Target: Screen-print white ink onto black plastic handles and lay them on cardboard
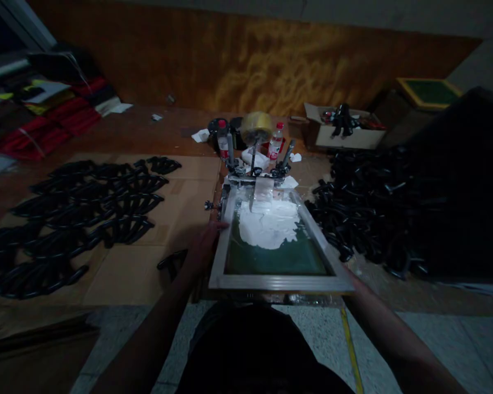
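A screen printing frame (279, 282) with a metal border and green mesh sits in front of me, with white ink (267, 227) spread over its far half. A pale squeegee (263, 192) stands at the back of the ink, below the clamp (254, 178). My left hand (203, 243) is at the frame's left side, closed on the edge, thumb over the border and other fingers hidden. By that wrist lies a black curved handle-like piece (172, 262). My right hand (348, 276) is at the frame's right front corner, its fingers hidden by the border.
Rows of black curved pieces (86, 202) lie on cardboard (189, 197) at left. A heap of similar pieces (361, 208) lies at right. Behind the frame stand two red-capped bottles (275, 143) (222, 139) and a tape roll (256, 125). An open box (345, 135) stands at back right.
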{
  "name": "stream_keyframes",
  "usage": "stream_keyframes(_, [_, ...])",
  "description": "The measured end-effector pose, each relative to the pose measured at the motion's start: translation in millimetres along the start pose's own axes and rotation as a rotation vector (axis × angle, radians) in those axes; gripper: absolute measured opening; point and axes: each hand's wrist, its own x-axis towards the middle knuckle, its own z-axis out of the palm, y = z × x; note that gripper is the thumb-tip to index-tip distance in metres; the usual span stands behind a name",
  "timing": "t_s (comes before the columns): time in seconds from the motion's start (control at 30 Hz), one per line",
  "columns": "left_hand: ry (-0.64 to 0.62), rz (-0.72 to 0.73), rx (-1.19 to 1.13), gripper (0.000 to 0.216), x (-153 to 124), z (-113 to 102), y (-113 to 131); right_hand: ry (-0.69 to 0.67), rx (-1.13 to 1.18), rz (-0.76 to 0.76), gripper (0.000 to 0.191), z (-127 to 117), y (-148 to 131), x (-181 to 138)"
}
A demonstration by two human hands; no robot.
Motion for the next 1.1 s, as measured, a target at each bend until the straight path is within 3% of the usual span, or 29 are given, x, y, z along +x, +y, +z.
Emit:
stream_keyframes(0.1, [-0.050,-0.121,-0.064,0.052,-15.5,20.9,-44.7,0.174,-0.042,0.090,0.038,-17.4,6.4,28.1])
stream_keyframes(0.2, [-0.088,-0.211,-0.104,0.066,-15.8,40.7,-74.6,0.209,-0.077,-0.067,0.054,-13.5,-25.9,54.9])
stream_keyframes(0.27, [-0.107,-0.239,-0.071,0.068,-11.8,46.7,-83.8,0.033,-0.118,-0.181,0.054,-2.7,-55.7,63.3])
stream_keyframes(0.4, [-0.102,-0.191,-0.049,0.062,-7.1,46.7,-88.8,-0.344,-0.228,-0.225,0.024,15.8,-88.4,42.7])
stream_keyframes(0.57, [-0.108,-0.199,-0.088,0.058,-9.3,46.4,-89.1,-0.515,-0.203,-0.598,0.027,5.8,-79.7,1.5])
stream_keyframes(0.63, [-0.101,-0.186,-0.095,0.055,-10.2,46.8,-87.3,-0.564,-0.161,-0.625,0.024,0.5,-76.3,1.5])
stream_keyframes(0.8, [-0.098,-0.184,-0.121,0.059,-11.1,46.8,-86.1,-0.359,-0.131,-0.513,0.023,12.5,-73.3,1.8])
stream_keyframes(0.97, [-0.089,-0.233,-0.121,0.067,-11.0,45.1,-85.2,-0.416,-0.051,-0.589,0.029,17.5,-71.9,-12.9])
stream_keyframes(1.1, [-0.128,-0.261,-0.137,0.070,-11.7,34.4,-64.0,-0.314,-0.021,-0.390,0.043,-2.0,-84.3,27.7])
